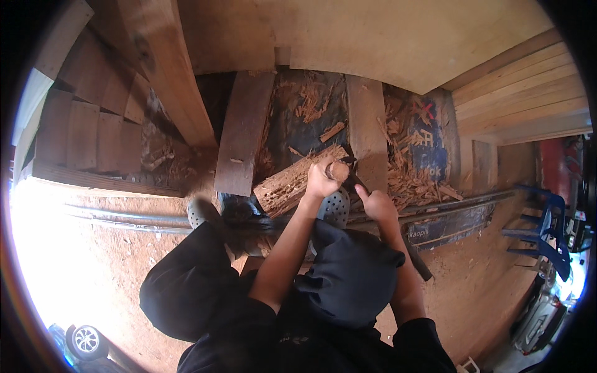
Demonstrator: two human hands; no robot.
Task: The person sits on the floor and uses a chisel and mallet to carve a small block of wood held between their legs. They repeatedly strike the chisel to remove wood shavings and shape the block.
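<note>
A rough, pitted wood block (283, 186) lies slanted between my feet, across the gap between two dark planks. At its upper right end my left hand (318, 183) is closed around a tool with a round wooden handle (337, 171), seen end-on from above; its lower part is hidden. My right hand (379, 206) grips a long dark-handled hammer (420, 264). The handle slopes down to the right past my forearm. Its dark head is close to the round handle end and partly hidden, so I cannot tell whether they touch.
Wood chips (410, 180) lie in heaps right of the planks. Metal pipes (454, 202) run crosswise near my clogs (334, 208). A thick wooden post (171, 68) leans at the left, and a pale board (367, 40) overhangs the far side. A blue chair (541, 230) stands right.
</note>
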